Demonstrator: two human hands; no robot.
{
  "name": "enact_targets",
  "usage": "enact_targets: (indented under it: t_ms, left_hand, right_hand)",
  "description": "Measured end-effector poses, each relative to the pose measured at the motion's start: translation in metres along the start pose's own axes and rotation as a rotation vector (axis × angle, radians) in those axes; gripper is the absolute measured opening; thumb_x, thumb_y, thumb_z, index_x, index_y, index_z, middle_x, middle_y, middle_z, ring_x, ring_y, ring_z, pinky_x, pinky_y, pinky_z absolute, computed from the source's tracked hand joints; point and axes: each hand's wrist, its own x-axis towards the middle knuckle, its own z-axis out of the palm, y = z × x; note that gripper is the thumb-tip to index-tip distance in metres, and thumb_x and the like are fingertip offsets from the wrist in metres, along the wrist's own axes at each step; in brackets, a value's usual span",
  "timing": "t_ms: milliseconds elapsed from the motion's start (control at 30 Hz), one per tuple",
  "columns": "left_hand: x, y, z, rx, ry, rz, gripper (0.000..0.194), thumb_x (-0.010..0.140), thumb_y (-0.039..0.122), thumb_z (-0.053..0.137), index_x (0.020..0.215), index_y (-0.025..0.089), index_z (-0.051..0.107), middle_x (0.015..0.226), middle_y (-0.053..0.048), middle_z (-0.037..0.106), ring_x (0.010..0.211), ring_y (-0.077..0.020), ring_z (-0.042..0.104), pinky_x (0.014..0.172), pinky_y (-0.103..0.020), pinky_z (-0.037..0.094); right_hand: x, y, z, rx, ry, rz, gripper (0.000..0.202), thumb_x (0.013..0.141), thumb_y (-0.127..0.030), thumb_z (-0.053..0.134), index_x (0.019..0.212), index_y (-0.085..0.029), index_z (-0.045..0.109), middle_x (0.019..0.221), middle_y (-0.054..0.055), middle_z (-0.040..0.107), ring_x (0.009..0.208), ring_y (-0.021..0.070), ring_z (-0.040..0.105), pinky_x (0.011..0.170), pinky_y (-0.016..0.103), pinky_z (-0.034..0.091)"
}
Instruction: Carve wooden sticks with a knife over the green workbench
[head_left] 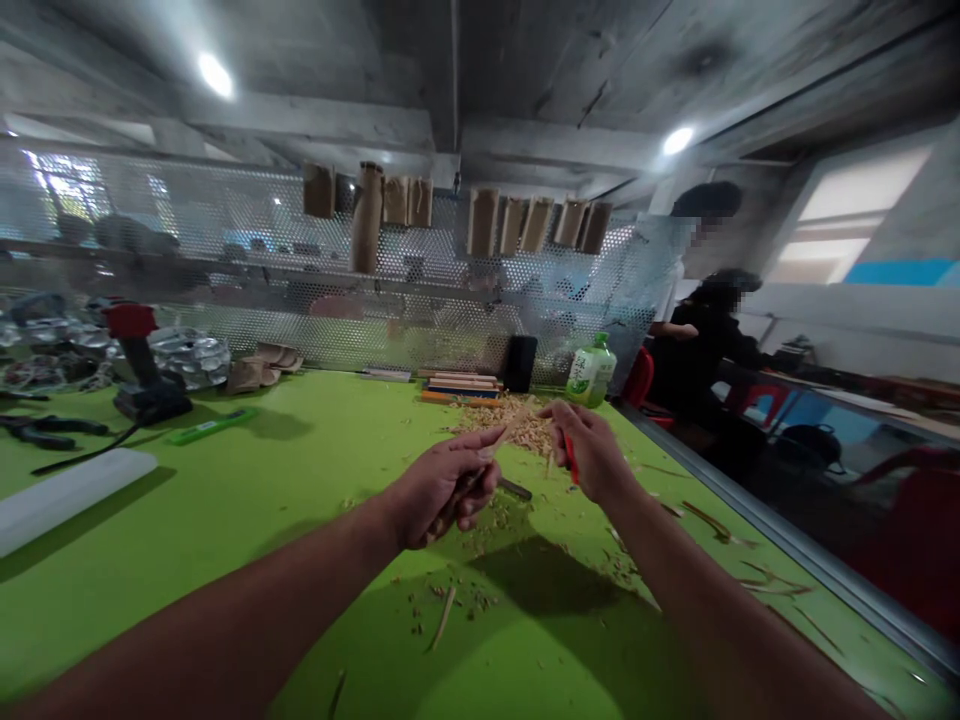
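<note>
The left hand [448, 490] pinched a stick [513, 428] slanting forward toward the right hand [592, 448], which gripped a red handle [572, 461].

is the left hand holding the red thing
No, the red thing is in the right hand, while the left hand holds a thin pale strip.

Workshop: red-and-black pistol-shaped power tool [141, 365] and black-handled pliers [49, 433] near left edge of bright green tabletop [225, 500]; pale, curled shavings [517, 408] heaped toward far edge. Beyond that edge, grey perforated metal screen [292, 325], brown wood-like pieces [482, 222] along its top.
</note>
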Motion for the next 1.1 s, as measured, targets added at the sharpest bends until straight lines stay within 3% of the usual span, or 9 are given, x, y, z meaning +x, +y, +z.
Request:
enact_targets:
  t_ms: [100,300,567,833,933,1100]
  left_hand:
    - [0.003,0.0,-0.004,0.107,-0.026,-0.01,0.058,0.088,0.02,0.048,0.145,0.018,0.037,0.073,0.002,0.058,0.04,-0.0035,0.04,0.037,-0.017,0.037]
    - [0.006,0.003,-0.007,0.326,-0.01,-0.05,0.035,0.084,0.026,0.059,0.115,0.011,0.061,0.076,-0.002,0.064,0.037,-0.0021,0.043,0.037,-0.016,0.039]
    - [0.006,0.002,-0.014,0.374,0.003,-0.101,0.029,0.083,0.041,0.061,0.087,0.013,0.061,0.058,0.003,0.055,0.037,-0.0033,0.042,0.036,-0.015,0.037]
    - [0.008,-0.002,-0.013,0.371,0.092,-0.045,0.034,0.077,0.044,0.068,0.088,0.014,0.059,0.059,0.005,0.053,0.038,-0.0033,0.041,0.036,-0.015,0.034]
    - [0.01,-0.004,-0.014,0.377,0.125,0.015,0.035,0.076,0.045,0.07,0.087,0.013,0.059,0.059,0.005,0.05,0.04,-0.0029,0.039,0.036,-0.015,0.033]
    - [0.013,-0.003,-0.014,0.309,0.18,0.136,0.041,0.074,0.041,0.073,0.104,0.014,0.063,0.062,0.007,0.043,0.044,-0.0026,0.034,0.039,-0.016,0.032]
  right_hand:
    - [-0.014,-0.005,0.02,0.292,-0.143,0.113,0.046,0.065,-0.054,0.074,0.092,-0.02,0.058,0.052,-0.009,0.043,0.035,0.005,0.032,0.035,0.02,0.026]
    - [-0.02,-0.012,0.027,0.451,-0.073,0.176,0.038,0.057,-0.038,0.083,0.074,-0.019,0.055,0.048,-0.008,0.049,0.034,0.0043,0.037,0.033,0.018,0.031]
    - [-0.016,-0.018,0.021,0.513,0.019,0.142,0.036,0.058,-0.037,0.082,0.073,-0.019,0.055,0.049,-0.008,0.05,0.033,0.0044,0.039,0.032,0.018,0.035]
    - [-0.024,-0.003,0.037,0.46,-0.147,0.192,0.035,0.06,-0.036,0.083,0.071,-0.018,0.054,0.05,-0.007,0.05,0.036,0.0045,0.04,0.034,0.017,0.032]
    - [-0.025,0.003,0.038,0.425,-0.153,0.194,0.037,0.062,-0.04,0.081,0.073,-0.019,0.053,0.05,-0.008,0.048,0.036,0.0048,0.037,0.034,0.018,0.028]
    - [-0.028,0.002,0.036,0.188,-0.201,-0.01,0.037,0.076,-0.053,0.065,0.088,-0.019,0.058,0.054,-0.008,0.04,0.041,0.0065,0.033,0.038,0.02,0.027]
